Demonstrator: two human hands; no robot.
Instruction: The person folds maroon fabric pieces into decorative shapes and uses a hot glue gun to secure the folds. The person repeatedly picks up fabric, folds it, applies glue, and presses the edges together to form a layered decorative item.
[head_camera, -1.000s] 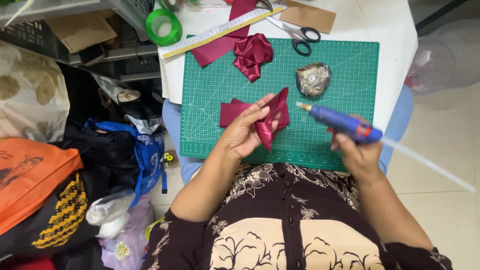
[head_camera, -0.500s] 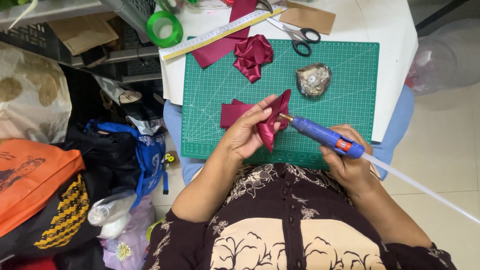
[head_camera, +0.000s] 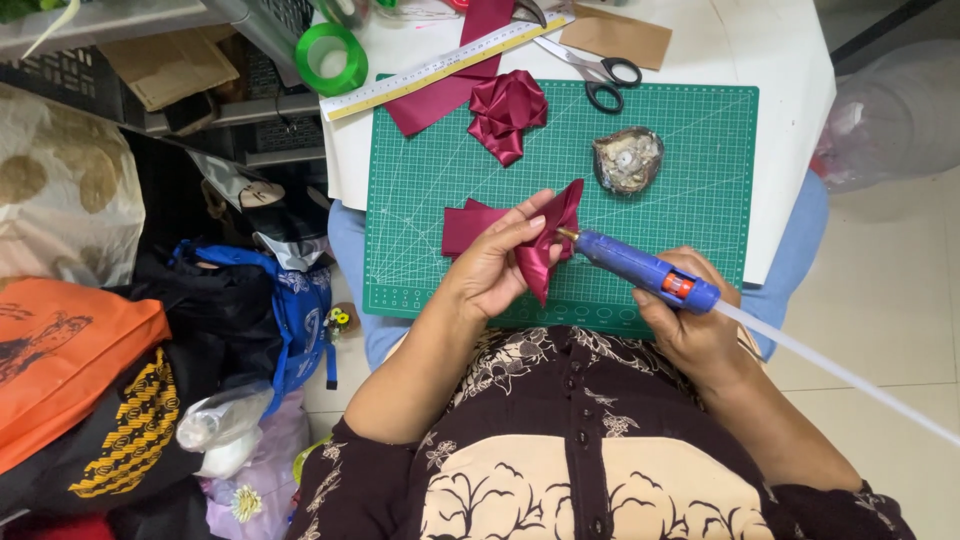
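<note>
My left hand pinches a folded maroon ribbon piece above the green cutting mat. In my right hand is a blue glue gun, whose metal tip touches the ribbon piece at its right edge. A clear glue stick trails out of the gun toward the lower right. More flat maroon ribbon pieces lie on the mat just left of my left hand. A finished maroon ribbon bow rests at the mat's top edge.
A small round dish sits on the mat. Black-handled scissors, a steel ruler, a maroon ribbon strip, a green tape roll and brown card lie on the white table. Bags crowd the floor at left.
My right hand has brought the glue gun leftward until its tip reaches the ribbon piece. My left hand has kept the ribbon in about the same place.
</note>
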